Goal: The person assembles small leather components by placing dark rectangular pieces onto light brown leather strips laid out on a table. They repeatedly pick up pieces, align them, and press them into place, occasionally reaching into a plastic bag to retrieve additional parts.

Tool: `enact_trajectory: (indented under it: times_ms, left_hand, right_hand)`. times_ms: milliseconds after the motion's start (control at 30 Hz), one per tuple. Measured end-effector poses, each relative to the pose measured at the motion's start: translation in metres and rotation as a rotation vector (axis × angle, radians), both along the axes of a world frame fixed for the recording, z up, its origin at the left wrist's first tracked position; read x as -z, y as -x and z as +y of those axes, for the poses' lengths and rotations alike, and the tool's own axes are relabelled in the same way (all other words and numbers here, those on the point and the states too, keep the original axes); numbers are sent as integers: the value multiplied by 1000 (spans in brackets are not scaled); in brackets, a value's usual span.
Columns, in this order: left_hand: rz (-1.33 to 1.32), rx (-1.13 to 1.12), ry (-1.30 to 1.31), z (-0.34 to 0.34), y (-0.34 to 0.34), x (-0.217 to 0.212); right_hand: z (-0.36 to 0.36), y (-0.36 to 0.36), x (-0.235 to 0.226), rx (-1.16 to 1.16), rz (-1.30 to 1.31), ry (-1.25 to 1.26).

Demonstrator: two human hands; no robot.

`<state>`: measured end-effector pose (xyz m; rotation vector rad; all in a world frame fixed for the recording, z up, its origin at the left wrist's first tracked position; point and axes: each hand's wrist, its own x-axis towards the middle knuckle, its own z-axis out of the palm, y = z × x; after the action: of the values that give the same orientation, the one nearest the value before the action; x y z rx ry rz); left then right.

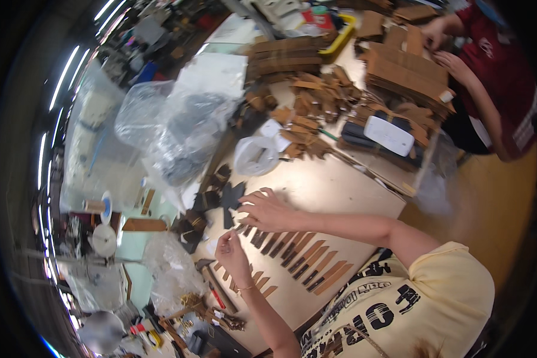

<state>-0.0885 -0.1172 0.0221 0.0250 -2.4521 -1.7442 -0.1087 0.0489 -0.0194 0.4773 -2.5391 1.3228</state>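
My right hand [267,210] reaches over the light table with its fingers spread. Its fingertips are at the edge of a dark, star-like piece [231,196], and I cannot tell whether they touch it. Closer to me, my left hand [231,255] has its fingers curled together; what they pinch, if anything, is too small to make out. Below my right hand lies a slanting row of brown strips [307,259] with dark parts, set side by side. A shorter group of brown strips [262,281] lies beside my left wrist.
Bundled dark pieces [207,200] line the table's left side, near a translucent plastic tub [255,156]. Stacked brown pieces [406,74] stand at the far right, where another person's hands [453,62] work. Plastic bags [188,134] lie left. A red-handled tool [216,295] sits near my left forearm.
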Motion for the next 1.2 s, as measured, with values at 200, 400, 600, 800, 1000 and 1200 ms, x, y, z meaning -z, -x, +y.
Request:
enact_trajectory:
  times_ms: [200,400,600,800,1000,1200]
  left_hand:
    - [-128,526,-286,161,-30,-44]
    - [52,1088,-120,328,-113,-2]
    - [-798,1070,-157,416,-180,123]
    - [-812,837,186,424,-211,221]
    - [-795,1036,282,423,-211,236]
    - [-669,1175,332,420,-222,240]
  right_hand:
    - [103,-64,-35,27,-461,1460]
    - [227,-204,-10,675,-86,1834]
    - [304,-290,164,1304,-87,1740]
    - [241,-338,250,1297,-828,1775]
    - [239,-348,220,1450,-695,2125]
    - [309,-332,126,1678,-93,868]
